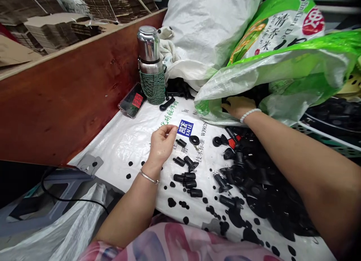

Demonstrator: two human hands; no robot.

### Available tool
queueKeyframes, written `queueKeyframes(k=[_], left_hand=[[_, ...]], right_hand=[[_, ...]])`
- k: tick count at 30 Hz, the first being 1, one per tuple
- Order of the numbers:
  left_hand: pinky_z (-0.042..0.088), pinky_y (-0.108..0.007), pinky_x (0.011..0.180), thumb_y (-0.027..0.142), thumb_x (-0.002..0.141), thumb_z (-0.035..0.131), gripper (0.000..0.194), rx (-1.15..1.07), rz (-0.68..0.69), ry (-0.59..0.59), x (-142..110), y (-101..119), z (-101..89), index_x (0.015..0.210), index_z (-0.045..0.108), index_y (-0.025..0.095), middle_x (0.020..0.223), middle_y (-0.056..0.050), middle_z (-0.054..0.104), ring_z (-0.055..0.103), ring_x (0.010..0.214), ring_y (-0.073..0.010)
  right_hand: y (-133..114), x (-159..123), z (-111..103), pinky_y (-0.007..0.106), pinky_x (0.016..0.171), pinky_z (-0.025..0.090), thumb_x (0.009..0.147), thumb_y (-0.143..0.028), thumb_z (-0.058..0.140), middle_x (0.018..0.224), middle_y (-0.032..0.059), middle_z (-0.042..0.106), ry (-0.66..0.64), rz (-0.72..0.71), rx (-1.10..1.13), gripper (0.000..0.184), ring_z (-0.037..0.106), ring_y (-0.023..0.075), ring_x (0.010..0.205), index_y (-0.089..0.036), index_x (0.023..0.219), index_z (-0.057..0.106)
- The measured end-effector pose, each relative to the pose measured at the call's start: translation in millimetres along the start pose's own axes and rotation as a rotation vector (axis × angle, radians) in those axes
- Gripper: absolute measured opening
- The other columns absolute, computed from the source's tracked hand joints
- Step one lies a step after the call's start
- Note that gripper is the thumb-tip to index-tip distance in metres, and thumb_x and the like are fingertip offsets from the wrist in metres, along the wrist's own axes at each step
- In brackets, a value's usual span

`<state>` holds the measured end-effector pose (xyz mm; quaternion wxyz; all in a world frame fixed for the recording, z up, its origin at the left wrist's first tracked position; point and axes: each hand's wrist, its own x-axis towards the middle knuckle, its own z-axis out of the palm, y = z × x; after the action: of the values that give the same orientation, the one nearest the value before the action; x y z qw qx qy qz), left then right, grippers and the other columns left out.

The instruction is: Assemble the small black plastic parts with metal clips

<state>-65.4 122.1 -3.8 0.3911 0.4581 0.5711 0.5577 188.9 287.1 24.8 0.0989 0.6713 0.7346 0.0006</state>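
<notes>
My left hand [163, 140] is above the white printed sheet [113, 152], thumb and fingertips pinched together. Whatever is between them, if anything, I cannot make out. Just to its right lie a small black plastic cylinder [181, 143] and a black ring-shaped part [194, 140]. My right hand [239, 106], with a white bead bracelet, reaches into the mouth of a green and white woven bag [220, 84]. Its thumb and index finger look apart, while the other fingers are partly hidden in the dark opening.
A heap of black plastic parts [262, 185] spreads under my right forearm. Several loose cylinders [189, 176] and flat black bits lie nearer me. A steel flask [149, 61] and a phone [133, 101] stand by the wooden board [70, 84]. A white sack [208, 28] is behind.
</notes>
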Motion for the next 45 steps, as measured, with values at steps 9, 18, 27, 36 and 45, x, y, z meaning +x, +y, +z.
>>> queueKeyframes(k=[9,18,27,36,45], left_hand=[[0.045,-0.026,0.069,0.032,0.075,0.06,0.022,-0.013,0.003,-0.02,-0.8,-1.3,1.4,0.081,0.066,0.012,0.077,-0.005,0.067,0.059,0.073,-0.0149],[0.045,-0.026,0.066,0.033,0.074,0.059,0.022,-0.02,0.006,-0.017,0.8,-3.3,1.8,0.078,0.065,0.012,0.073,-0.005,0.066,0.058,0.069,-0.0143],[0.044,-0.025,0.067,0.034,0.073,0.059,0.023,-0.049,-0.004,0.005,2.4,-4.7,0.9,0.078,0.066,0.012,0.075,-0.005,0.066,0.058,0.069,-0.0136],[0.045,-0.025,0.068,0.034,0.073,0.059,0.023,-0.089,-0.033,0.004,0.1,-2.0,1.0,0.077,0.066,0.013,0.074,-0.004,0.067,0.059,0.069,-0.0131],[0.045,-0.025,0.07,0.034,0.073,0.06,0.023,-0.1,-0.044,-0.011,-1.3,-0.3,1.2,0.078,0.066,0.013,0.076,-0.004,0.066,0.059,0.07,-0.0129]], right_hand=[[9.0,-18.8,-21.9,0.039,0.077,0.038,0.089,-0.049,0.038,0.11,0.0198,0.059,0.163,0.042,-0.006,0.05,0.054,0.0275,0.1,-0.009,0.111,0.057],[12.1,-56.8,-31.6,0.032,0.065,0.036,0.087,-0.048,0.038,0.104,0.0176,0.064,0.236,-0.013,0.022,0.046,0.058,0.0269,0.09,-0.013,0.104,0.062],[8.1,-100.9,-35.1,0.03,0.062,0.04,0.084,-0.05,0.039,0.086,0.0059,0.07,0.293,-0.11,0.084,0.04,0.062,0.0244,0.08,-0.023,0.098,0.065],[-19.6,-134.4,-33.6,0.025,0.059,0.041,0.084,-0.044,0.044,0.081,0.0016,0.07,0.226,-0.352,0.229,0.031,0.062,0.0184,0.072,-0.023,0.093,0.065],[-45.0,-147.4,-26.4,0.028,0.063,0.041,0.084,-0.041,0.047,0.084,0.004,0.069,0.029,-0.519,0.274,0.028,0.061,0.0202,0.072,-0.023,0.096,0.065]])
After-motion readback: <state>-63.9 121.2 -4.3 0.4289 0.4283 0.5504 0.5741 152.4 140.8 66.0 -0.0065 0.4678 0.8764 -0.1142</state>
